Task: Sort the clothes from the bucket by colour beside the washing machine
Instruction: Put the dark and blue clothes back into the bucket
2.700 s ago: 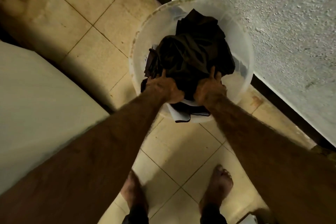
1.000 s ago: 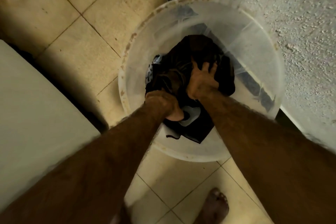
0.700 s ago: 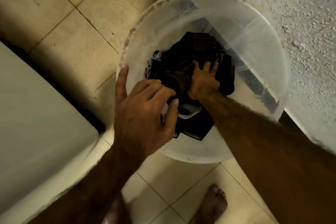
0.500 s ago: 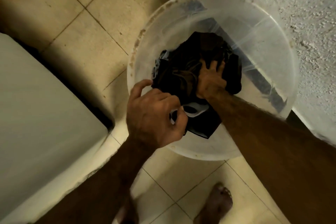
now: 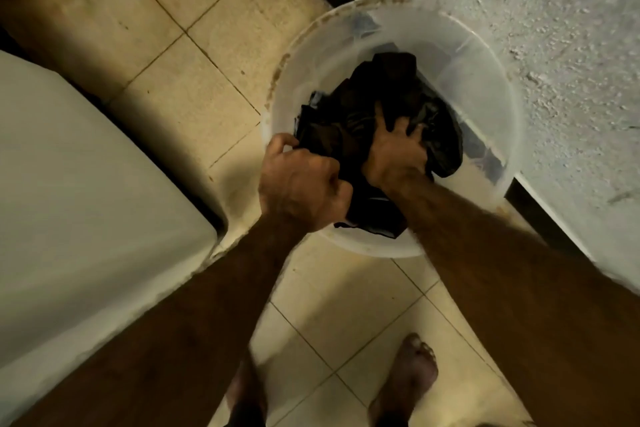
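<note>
A translucent white bucket (image 5: pixel 485 80) stands on the tiled floor against the wall. Inside it lies a bundle of dark clothes (image 5: pixel 391 87), black and dark brown. My left hand (image 5: pixel 301 184) is at the bucket's near left rim, fingers closed around the near edge of the dark cloth. My right hand (image 5: pixel 394 149) is deeper in the bucket, its fingers dug into the middle of the same bundle. What lies under the bundle is hidden.
The white washing machine (image 5: pixel 86 201) fills the left side, its corner close to the bucket. A rough plastered wall (image 5: pixel 554 45) with a dark skirting runs along the right. Beige floor tiles (image 5: pixel 173 45) lie at the far left, and my bare feet (image 5: pixel 408 378) stand below.
My left hand lifted out of the bucket with its fingers spread, then came back to the near rim and closed on the dark cloth. My right hand stayed pressed in the bundle.
</note>
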A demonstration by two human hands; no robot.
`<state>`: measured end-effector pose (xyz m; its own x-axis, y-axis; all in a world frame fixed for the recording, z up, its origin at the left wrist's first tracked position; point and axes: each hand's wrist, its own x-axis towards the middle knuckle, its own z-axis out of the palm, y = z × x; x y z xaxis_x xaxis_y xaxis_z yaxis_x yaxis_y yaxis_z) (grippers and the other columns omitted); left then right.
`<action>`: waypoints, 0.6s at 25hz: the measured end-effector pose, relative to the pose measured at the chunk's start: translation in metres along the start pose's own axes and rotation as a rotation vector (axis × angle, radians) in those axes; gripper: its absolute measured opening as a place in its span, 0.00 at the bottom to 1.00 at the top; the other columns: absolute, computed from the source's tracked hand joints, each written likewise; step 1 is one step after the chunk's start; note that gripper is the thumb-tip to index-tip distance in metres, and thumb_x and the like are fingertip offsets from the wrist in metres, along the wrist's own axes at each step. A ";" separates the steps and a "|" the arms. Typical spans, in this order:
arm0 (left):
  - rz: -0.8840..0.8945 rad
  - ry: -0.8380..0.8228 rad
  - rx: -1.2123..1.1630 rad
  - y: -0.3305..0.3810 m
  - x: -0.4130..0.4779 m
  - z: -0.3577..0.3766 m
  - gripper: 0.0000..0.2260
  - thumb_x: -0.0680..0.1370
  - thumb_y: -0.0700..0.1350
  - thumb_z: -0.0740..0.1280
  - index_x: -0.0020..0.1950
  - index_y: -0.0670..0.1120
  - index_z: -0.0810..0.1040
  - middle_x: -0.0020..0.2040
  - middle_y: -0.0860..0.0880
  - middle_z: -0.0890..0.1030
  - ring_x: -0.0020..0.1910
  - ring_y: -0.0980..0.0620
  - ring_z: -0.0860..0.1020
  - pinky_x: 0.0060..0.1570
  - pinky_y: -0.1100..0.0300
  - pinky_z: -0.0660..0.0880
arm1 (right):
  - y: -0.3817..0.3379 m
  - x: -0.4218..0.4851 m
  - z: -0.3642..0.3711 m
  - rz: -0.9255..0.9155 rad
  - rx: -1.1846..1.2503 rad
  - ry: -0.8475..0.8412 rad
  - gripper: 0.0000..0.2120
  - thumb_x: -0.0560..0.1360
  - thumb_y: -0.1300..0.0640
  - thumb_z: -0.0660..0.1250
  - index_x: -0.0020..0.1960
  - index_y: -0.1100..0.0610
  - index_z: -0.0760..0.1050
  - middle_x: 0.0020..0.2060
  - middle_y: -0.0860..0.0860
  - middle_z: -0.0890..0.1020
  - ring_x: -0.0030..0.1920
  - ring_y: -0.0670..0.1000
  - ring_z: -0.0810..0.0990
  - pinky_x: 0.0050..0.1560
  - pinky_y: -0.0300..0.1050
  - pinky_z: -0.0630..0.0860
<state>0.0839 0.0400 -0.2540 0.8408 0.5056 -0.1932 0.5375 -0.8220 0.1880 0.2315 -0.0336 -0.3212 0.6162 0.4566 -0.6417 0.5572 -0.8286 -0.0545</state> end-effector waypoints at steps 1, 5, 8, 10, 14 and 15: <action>0.004 -0.010 0.015 0.000 0.000 -0.001 0.17 0.72 0.57 0.58 0.30 0.50 0.77 0.24 0.56 0.74 0.29 0.54 0.75 0.66 0.50 0.64 | 0.002 -0.016 -0.002 -0.028 0.017 0.029 0.49 0.76 0.37 0.68 0.82 0.44 0.37 0.82 0.59 0.46 0.80 0.70 0.48 0.67 0.71 0.70; 0.035 -0.117 0.014 0.006 0.001 -0.016 0.16 0.72 0.58 0.56 0.31 0.52 0.76 0.26 0.55 0.74 0.31 0.52 0.75 0.62 0.49 0.66 | 0.015 -0.102 -0.001 -0.147 0.011 0.105 0.41 0.78 0.40 0.66 0.82 0.45 0.48 0.82 0.58 0.41 0.80 0.67 0.52 0.70 0.67 0.70; 0.049 -0.146 -0.062 0.014 -0.014 -0.035 0.14 0.70 0.55 0.57 0.35 0.50 0.78 0.32 0.52 0.79 0.36 0.48 0.77 0.60 0.50 0.69 | 0.031 -0.179 -0.002 -0.207 0.071 0.186 0.28 0.80 0.47 0.65 0.78 0.48 0.65 0.81 0.58 0.56 0.74 0.63 0.68 0.68 0.60 0.74; 0.080 -0.170 -0.077 0.030 -0.035 -0.052 0.12 0.71 0.54 0.58 0.37 0.50 0.77 0.36 0.50 0.79 0.39 0.46 0.77 0.56 0.51 0.69 | 0.038 -0.216 -0.008 -0.224 0.134 0.174 0.23 0.80 0.48 0.64 0.75 0.50 0.71 0.79 0.57 0.64 0.71 0.60 0.73 0.67 0.57 0.75; 0.097 -0.130 -0.180 0.038 -0.097 -0.113 0.10 0.75 0.52 0.59 0.43 0.50 0.77 0.43 0.50 0.78 0.42 0.47 0.77 0.48 0.52 0.73 | 0.026 -0.279 -0.049 -0.278 0.249 0.248 0.19 0.80 0.50 0.66 0.70 0.54 0.77 0.71 0.55 0.75 0.66 0.57 0.77 0.62 0.52 0.76; 0.089 -0.113 -0.186 0.041 -0.118 -0.133 0.09 0.76 0.52 0.59 0.45 0.50 0.77 0.45 0.49 0.79 0.43 0.46 0.78 0.47 0.52 0.73 | 0.022 -0.298 -0.062 -0.295 0.297 0.267 0.19 0.80 0.51 0.67 0.69 0.54 0.77 0.69 0.55 0.77 0.66 0.56 0.78 0.62 0.50 0.76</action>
